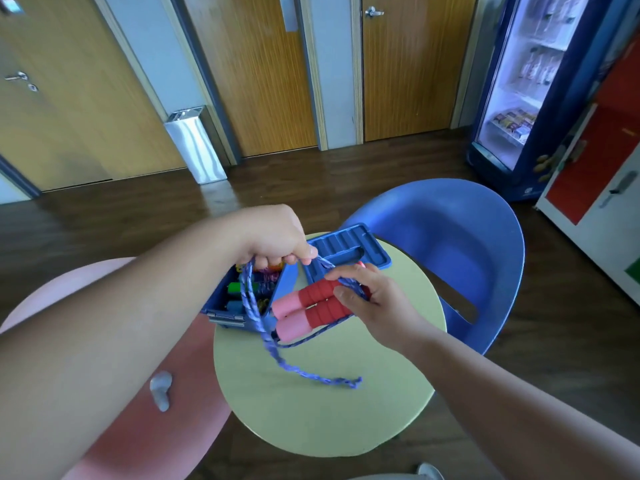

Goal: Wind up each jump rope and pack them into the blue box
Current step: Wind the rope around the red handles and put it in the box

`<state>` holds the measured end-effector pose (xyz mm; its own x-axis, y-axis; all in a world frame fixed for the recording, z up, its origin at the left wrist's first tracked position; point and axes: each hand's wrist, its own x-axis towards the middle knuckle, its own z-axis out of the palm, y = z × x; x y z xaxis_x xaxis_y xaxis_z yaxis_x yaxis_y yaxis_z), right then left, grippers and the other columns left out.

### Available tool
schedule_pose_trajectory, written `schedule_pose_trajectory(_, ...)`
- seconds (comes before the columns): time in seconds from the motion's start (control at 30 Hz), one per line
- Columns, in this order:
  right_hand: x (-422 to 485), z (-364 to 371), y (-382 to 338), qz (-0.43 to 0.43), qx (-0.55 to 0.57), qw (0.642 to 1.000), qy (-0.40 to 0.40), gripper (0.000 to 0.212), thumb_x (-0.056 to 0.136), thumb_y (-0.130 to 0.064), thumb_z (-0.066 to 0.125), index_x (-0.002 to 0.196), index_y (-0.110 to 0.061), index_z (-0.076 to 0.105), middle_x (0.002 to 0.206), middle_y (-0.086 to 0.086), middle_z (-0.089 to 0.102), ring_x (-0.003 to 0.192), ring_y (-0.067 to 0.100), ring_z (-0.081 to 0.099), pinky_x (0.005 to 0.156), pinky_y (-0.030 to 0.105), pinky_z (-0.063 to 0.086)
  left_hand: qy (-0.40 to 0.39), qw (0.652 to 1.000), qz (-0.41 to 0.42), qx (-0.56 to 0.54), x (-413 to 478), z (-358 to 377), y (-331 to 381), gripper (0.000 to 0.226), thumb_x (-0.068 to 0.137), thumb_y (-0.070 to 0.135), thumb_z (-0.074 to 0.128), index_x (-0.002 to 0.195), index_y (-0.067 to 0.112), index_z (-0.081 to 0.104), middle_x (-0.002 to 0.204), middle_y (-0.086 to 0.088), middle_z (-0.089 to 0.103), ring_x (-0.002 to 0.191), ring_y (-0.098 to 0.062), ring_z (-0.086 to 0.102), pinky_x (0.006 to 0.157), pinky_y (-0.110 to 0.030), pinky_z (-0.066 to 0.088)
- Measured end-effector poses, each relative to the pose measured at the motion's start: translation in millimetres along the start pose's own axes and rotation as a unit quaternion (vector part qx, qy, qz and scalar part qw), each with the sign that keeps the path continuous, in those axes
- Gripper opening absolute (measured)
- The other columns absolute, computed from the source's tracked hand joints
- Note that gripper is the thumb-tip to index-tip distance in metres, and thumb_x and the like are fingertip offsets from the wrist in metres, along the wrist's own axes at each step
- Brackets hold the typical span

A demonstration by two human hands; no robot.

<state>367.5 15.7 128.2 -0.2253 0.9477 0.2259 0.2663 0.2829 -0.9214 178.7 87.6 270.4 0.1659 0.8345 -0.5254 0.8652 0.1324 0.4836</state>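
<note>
Left hand (277, 237) is fisted, fingers curled round the jump rope (254, 306), holding it up over the blue box (289, 278). Right hand (374, 299) grips both foam handles (308, 306) together, red w/ pink ends, thumb on top pinning a turn of the blue cord (311, 372) across them. Cord runs btwn the two hands, drops in front of the box & trails onto the bench (329, 420), loose end lying near the middle. Box sits open at the bench's far left edge, coloured bits inside too blurred to name. Left hand hides its far side & the hanging cord crosses its front. Lid (349, 244) lies just beyond the right hand, beside the box. Bench is round, pale yellow-green. Blue chair (467, 254) stands beyond it on the right, pink chair (166, 358) under the left forearm. Dark wood floor; wooden doors, a metal bin (195, 143) & a lit drinks fridge (530, 81) along the far wall.
</note>
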Motion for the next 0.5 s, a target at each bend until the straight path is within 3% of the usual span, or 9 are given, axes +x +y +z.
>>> schedule_pose_trajectory(0.17, 2.9, -14.9, 1.2, 0.042, 0.018, 0.999, 0.002, 0.026, 0.099, -0.017, 0.065, 0.105, -0.041, 0.07, 0.1, -0.005, 0.069, 0.087, 0.01, 0.064, 0.082, 0.028, 0.052, 0.007, 0.999, 0.023, 0.029, 0.6, -18.3, 3.9, 0.026, 0.095, 0.03, 0.073, 0.08, 0.008, 0.075, 0.058, -0.001, 0.049, 0.044, -0.014, 0.029, 0.042, -0.021, 0.021)
schedule_pose_trajectory(0.33, -9.3, -17.2, -21.9, 0.04, 0.165, 0.985, -0.029, 0.016, 0.1, 0.003, 0.058, 0.106, -0.008, 0.067, 0.069, -0.016, 0.059, 0.054, 0.002, 0.048, 0.054, 0.014, 0.04, 0.082, 0.984, 0.131, 0.083, 11.9, -18.7, 3.2, 0.023, 0.093, 0.038, 0.073, 0.084, 0.019, 0.08, 0.054, 0.005, 0.055, 0.046, -0.013, 0.039, 0.046, -0.021, 0.034)
schedule_pose_trajectory(0.4, -14.8, -18.8, -30.5, 0.048, 0.236, 0.969, -0.049, 0.017, 0.101, 0.003, 0.056, 0.103, -0.01, 0.066, 0.065, -0.008, 0.049, 0.048, 0.009, 0.034, 0.046, 0.018, 0.029, 0.081, 0.979, 0.185, 0.043, 12.5, -14.0, -0.6, 0.02, 0.093, 0.041, 0.073, 0.086, 0.025, 0.081, 0.056, 0.007, 0.058, 0.052, -0.014, 0.042, 0.052, -0.023, 0.035)
schedule_pose_trajectory(0.5, -16.4, -18.8, -44.6, 0.043, 0.305, 0.95, -0.049, 0.014, 0.098, -0.008, 0.06, 0.099, -0.02, 0.067, 0.072, 0.002, 0.044, 0.054, 0.014, 0.027, 0.049, 0.028, 0.019, 0.05, 0.98, 0.189, -0.045, 34.0, 10.4, -30.9, 0.02, 0.092, 0.045, 0.069, 0.084, 0.03, 0.079, 0.06, 0.007, 0.059, 0.059, -0.018, 0.042, 0.052, -0.026, 0.035)
